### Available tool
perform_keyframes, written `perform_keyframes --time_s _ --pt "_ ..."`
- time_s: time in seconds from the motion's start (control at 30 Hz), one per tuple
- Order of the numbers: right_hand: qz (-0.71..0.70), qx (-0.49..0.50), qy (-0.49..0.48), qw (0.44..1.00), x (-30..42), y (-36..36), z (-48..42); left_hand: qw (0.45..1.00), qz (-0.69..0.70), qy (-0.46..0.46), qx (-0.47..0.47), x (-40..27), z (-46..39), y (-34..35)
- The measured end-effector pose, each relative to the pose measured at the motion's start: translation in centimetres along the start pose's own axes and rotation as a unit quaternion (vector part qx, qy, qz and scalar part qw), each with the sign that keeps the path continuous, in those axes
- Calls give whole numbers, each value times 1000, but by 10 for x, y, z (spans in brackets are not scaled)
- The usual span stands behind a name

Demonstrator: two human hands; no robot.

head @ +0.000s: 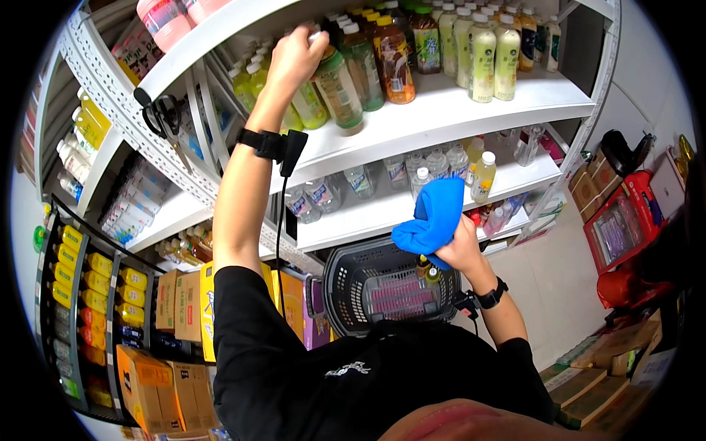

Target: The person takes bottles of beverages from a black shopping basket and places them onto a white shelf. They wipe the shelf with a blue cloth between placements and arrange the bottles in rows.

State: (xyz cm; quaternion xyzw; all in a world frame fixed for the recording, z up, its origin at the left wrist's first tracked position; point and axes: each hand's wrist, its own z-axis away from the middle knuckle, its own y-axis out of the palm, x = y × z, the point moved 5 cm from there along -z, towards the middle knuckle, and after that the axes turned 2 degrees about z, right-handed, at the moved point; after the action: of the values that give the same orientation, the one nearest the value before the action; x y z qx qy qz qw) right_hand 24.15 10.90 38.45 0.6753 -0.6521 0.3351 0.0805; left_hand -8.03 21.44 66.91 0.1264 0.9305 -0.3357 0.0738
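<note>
My left hand (pixel 295 55) is raised to the upper shelf (pixel 436 118), fingers closed around the white cap of a green-tinted drink bottle (pixel 339 91). That bottle leans a little, its base near the shelf's front edge. Beside it stand bottles with light green contents (pixel 310 105) and a dark amber drink bottle (pixel 394 66). In front of the lower shelf, my right hand (pixel 462 245) grips a bunched blue cloth (pixel 430 218). Below the cloth sits a dark grey plastic basket (pixel 345 251) with a few small bottles (pixel 432 274) inside.
Scissors (pixel 168 118) hang on the perforated metal upright (pixel 118 107) at left. Clear bottles (pixel 361 182) and a yellow drink bottle (pixel 483 176) stand on the lower shelf. Cardboard boxes (pixel 157 386) fill the lower left. A red box (pixel 618 220) lies at right beyond the tiled floor (pixel 543 281).
</note>
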Motion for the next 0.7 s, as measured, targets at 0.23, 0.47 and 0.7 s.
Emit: perform_keyframes --time_s 0.23,0.47,0.7 --pt "63 -45 14 997 -6 -29 17 992 -11 -78 100 45 -36 50" --pt "67 -41 24 997 -18 -29 27 989 5 -86 119 61 -44 70" --pt "58 -21 66 996 -41 -16 37 986 -137 -11 94 70 -34 51"
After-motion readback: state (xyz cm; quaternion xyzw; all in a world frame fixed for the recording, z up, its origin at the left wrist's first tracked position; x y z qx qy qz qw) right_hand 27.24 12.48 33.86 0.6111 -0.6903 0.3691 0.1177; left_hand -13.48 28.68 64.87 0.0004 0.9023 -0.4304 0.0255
